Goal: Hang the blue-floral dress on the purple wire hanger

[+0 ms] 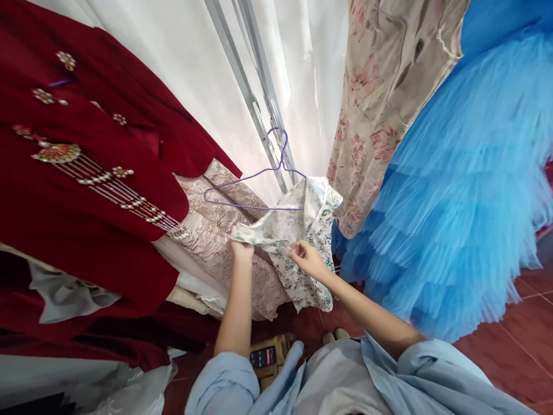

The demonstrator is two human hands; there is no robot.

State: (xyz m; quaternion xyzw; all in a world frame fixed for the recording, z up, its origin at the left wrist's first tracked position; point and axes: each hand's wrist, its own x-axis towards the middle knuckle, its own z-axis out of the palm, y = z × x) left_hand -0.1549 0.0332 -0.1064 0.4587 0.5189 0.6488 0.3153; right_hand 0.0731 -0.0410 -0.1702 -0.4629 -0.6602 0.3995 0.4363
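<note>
A white garment with a small blue-green floral print (pixel 317 230) hangs by one shoulder on a thin purple hanger (pixel 254 173). The hanger's other arm is bare, and its hook is up at a metal rail. My left hand (pixel 242 246) is closed on the garment's loose shoulder, pulling it out below the bare arm of the hanger. At the middle of the garment, my right hand (pixel 307 258) has its fingers curled together against the front fabric. A slight blur covers those fingertips.
Left are a dark red garment with beaded ornaments (pixel 142 132) and a pink embroidered one (pixel 224 225). A floral dress (pixel 367 115) and a blue tiered tulle dress (pixel 453 202) hang right. Metal poles (pixel 242 69) stand before white curtains. A phone (pixel 263 357) lies below.
</note>
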